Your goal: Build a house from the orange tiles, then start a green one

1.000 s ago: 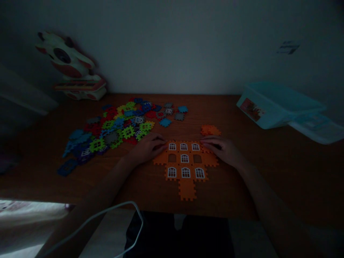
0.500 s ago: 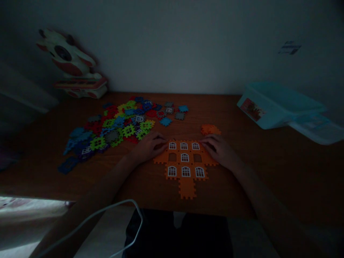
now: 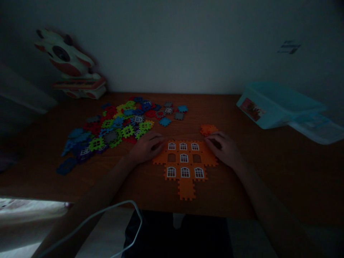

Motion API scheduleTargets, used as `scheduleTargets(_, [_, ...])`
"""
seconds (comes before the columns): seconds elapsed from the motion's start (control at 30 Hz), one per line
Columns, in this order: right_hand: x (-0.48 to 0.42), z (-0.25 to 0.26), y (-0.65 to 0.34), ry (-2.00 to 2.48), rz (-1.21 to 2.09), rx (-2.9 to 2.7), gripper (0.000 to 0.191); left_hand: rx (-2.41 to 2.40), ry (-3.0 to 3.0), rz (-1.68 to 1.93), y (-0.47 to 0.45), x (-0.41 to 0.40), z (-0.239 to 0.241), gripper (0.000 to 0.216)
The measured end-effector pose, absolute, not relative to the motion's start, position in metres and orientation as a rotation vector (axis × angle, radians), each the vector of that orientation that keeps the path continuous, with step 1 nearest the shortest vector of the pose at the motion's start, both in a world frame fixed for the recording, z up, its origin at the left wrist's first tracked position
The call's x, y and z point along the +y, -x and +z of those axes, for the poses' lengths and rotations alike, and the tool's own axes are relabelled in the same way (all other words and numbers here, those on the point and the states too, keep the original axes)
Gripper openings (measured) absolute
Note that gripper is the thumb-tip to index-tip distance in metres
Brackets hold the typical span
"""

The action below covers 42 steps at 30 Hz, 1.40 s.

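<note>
A flat panel of interlocking orange building tiles (image 3: 184, 165) lies before me, several tiles with white window frames and one plain tile jutting toward me. My left hand (image 3: 149, 146) is at its upper left corner, finger and thumb curled together against the edge. Just off the upper right corner is my right hand (image 3: 223, 147), its thumb and forefinger slightly apart with nothing visible between them. Its fingertips are close to a small pile of loose orange tiles (image 3: 208, 129) behind the panel.
Many-coloured loose tiles (image 3: 118, 123) spread over the left of the wooden table (image 3: 242, 186). A toy cow keyboard (image 3: 80, 84) stands at the back left. A light blue bin (image 3: 279, 104) stands at the right. A white cable (image 3: 118, 204) hangs in front.
My right hand has shifted away from the panel's upper right corner, up toward the orange pile. My left hand has stayed at the left corner with little movement.
</note>
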State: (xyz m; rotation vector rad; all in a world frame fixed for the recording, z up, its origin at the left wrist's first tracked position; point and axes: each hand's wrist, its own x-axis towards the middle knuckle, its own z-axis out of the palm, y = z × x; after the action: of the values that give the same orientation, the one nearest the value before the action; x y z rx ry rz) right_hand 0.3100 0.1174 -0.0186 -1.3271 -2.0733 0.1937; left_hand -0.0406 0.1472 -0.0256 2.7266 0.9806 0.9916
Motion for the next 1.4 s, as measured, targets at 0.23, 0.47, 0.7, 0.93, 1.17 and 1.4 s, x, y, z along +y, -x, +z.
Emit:
scheduleTargets(0.23, [0.118,-0.018,-0.316,1.252,0.254,-2.172,0.020,0.656,-2.815,0.905,0.044,0.147,-0.022,0.021])
scheduleTargets(0.47, [0.117,-0.016,-0.315,1.154,0.267,-2.284,0.020,0.658,-2.756,0.821,0.045,0.145,-0.024,0.027])
scheduleTargets(0.7, [0.118,-0.019,-0.315,1.288,0.168,-2.103,0.024,0.616,-2.595,0.838,0.047,0.148,-0.026,0.016])
scheduleTargets(0.93, [0.139,-0.031,-0.332,1.536,0.014,-1.998,0.059,0.663,-2.653,0.810,0.043,0.146,-0.024,0.018])
scheduleTargets(1.17, [0.144,-0.034,-0.329,1.540,0.059,-2.074,0.038,0.702,-2.696,0.781,0.040,0.144,-0.022,0.017])
scheduleTargets(1.4, [0.141,-0.030,-0.329,1.486,0.104,-2.014,0.028,0.748,-2.664,0.825,0.038,0.144,-0.025,0.017])
